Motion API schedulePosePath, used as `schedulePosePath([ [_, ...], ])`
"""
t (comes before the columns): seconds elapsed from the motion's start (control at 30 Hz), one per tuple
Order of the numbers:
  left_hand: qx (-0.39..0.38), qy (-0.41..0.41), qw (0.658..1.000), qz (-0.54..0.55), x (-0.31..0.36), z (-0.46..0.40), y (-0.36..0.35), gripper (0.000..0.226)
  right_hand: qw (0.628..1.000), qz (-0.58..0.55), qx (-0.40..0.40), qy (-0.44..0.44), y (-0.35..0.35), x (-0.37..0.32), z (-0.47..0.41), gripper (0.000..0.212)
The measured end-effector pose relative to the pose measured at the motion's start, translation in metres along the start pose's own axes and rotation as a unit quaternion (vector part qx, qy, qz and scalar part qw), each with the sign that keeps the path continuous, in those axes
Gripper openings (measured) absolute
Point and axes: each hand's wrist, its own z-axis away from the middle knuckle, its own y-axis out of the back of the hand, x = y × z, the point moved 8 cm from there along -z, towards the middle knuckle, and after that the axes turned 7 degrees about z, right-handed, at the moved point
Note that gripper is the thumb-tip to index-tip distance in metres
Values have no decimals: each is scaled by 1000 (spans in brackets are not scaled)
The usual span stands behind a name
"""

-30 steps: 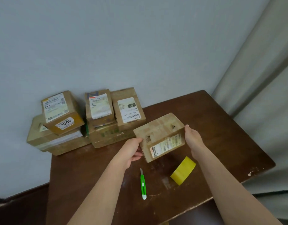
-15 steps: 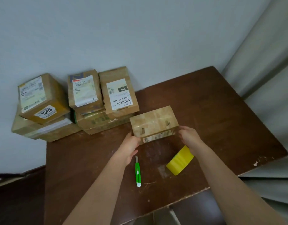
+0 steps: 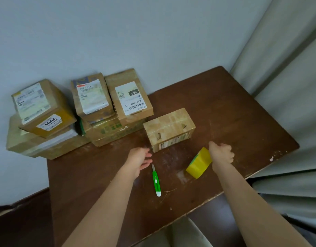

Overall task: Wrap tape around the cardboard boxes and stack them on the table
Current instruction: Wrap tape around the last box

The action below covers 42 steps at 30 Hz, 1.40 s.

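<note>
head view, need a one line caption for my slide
Both hands, left and right, hover beside a small cardboard box on the table, near yellow tape and a green cutter.

Both my bare forearms reach forward, well apart. My left hand [image 3: 138,159] hovers with fingers relaxed and spread, holding nothing. My right hand [image 3: 221,154] has its fingers loosely curled downward, also gripping nothing.

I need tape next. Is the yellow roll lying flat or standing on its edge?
On edge: the yellow tape roll stands on its rim on the table, its broad band facing up, beside the right hand.
</note>
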Motion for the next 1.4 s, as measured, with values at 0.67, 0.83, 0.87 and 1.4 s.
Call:
schedulePosePath([
  [0.67,-137,-222,881,-395,-55,6,-121,39,838,-110,-533,45,-66,23,39,37],
  [0.83,-52,-189,864,-464,-66,-8,-138,60,818,-137,-559,-21,-61,24,24,43],
  [0.87,-38,-188,867,-459,-66,-9,-138,56,813,-134,-566,-26,-61,24,23,41],
  [1.4,-65,-166,946,-271,-84,-29,-135,36,777,-82,-624,-4,-54,2,30,36],
])
